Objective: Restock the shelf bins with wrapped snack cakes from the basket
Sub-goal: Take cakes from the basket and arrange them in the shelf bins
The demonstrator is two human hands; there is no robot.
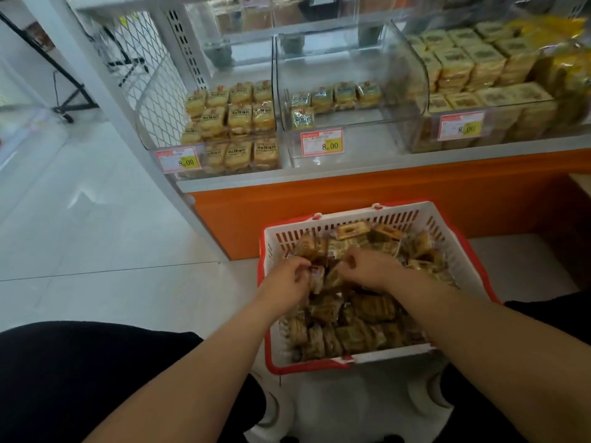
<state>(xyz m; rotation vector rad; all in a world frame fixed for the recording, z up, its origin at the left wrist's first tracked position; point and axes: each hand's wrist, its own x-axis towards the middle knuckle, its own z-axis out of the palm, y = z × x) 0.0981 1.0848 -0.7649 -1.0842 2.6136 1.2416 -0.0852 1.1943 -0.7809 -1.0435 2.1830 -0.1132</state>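
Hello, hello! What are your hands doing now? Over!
Left hand, right hand both gripping snack cakes in basket. Middle bin nearly empty. Nothing blocking.

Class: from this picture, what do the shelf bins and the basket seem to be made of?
Clear curved shelf bins: likely glossy acrylic; cakes show through and the walls reflect light. White slotted basket with red rim: apparently moulded matte plastic, given its uniform slots.

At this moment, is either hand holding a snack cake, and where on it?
Left hand pinches a wrapped cake by its wrapper edge. Right hand is curled among the cakes; its hold cannot be told.
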